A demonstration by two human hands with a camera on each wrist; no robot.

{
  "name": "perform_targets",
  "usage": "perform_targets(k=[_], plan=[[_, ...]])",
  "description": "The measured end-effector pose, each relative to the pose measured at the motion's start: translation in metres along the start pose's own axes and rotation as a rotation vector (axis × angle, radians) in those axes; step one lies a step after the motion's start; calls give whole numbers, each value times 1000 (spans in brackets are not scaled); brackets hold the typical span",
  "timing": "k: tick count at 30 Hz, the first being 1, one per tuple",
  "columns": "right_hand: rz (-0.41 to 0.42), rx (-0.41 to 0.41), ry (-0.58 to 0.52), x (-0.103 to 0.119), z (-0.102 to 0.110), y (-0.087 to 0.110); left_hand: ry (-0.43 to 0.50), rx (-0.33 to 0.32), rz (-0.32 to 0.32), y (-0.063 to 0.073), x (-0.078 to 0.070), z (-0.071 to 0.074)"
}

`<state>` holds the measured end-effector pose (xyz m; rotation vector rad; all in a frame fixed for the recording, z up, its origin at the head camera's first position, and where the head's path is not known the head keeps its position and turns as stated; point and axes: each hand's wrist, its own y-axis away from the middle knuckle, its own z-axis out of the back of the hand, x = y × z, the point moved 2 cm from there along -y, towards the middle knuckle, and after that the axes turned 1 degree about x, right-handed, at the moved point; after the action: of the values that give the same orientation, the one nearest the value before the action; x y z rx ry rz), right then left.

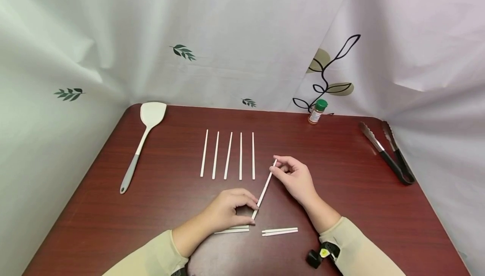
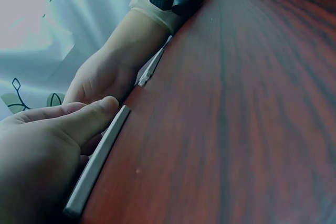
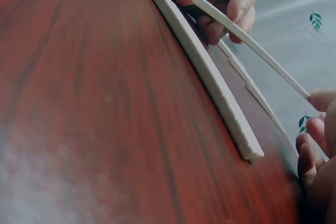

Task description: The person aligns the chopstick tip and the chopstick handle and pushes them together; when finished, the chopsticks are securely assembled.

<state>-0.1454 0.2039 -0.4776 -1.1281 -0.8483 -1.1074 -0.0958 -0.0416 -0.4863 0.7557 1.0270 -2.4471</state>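
Both hands hold one thin white chopstick, slanted between them. My right hand pinches its upper end between thumb and fingertips. At the lower end, the thumb and fingers of my left hand pinch it; in the right wrist view the left hand grips that end from the far side. Partly hidden under the left hand lie loose chopsticks. A small group of chopsticks lies flat to their right, below the hands. Beyond the hands, several chopsticks stand side by side in a spaced row, pointing away from me.
A white spatula with a grey handle lies at the left of the dark red table. Near the back edge stands a green-capped spice bottle. Metal tongs with black handles lie at the right. Pale curtains enclose the table.
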Motion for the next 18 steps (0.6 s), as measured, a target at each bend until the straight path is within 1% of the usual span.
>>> perform_targets(k=[5, 13, 18], plan=[[9, -4, 4, 0, 0, 0, -32, -3, -19, 0, -1, 0], [-6, 13, -29, 3, -1, -1, -41, -35, -77, 0, -2, 2], [11, 47, 22, 3, 2, -1, -59, -34, -101, -3, -5, 2]])
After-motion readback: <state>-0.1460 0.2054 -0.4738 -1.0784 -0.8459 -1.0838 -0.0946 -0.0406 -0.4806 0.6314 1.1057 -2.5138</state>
